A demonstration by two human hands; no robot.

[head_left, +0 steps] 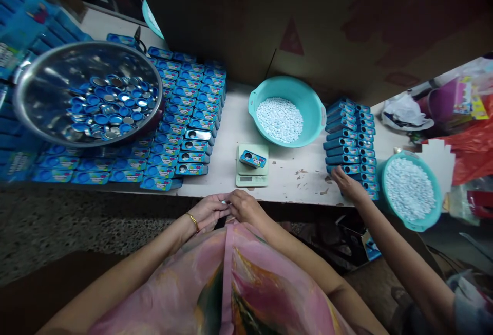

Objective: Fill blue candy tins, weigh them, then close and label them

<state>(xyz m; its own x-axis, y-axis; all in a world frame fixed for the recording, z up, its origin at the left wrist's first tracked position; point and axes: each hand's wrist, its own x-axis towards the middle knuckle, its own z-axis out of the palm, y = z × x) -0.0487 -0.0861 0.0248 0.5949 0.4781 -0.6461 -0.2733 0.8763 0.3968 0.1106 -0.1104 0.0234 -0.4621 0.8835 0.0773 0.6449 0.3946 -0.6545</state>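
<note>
My left hand (209, 209), with a gold bangle at the wrist, is curled just off the table's front edge. A small white pellet (224, 202) shows at its fingertips. My right hand (245, 206) meets it there, fingers pressed together; what they pinch is hidden. Just beyond them, a blue tin (253, 159) with an uncovered round hole lies on a small scale (252, 180). Behind the scale stands a teal bowl (308, 114) holding many white pellets (279, 119). To the left, rows of blue tins (185, 111) stand packed together, most with caps in their holes.
A steel bowl (42, 93) of round blue and silver caps (106, 109) sits at left. On the right, another person's hand (348, 186) touches rows of tins (344, 140), beside a second teal bowl (420, 222) of pellets. A large cardboard box (308, 26) stands behind.
</note>
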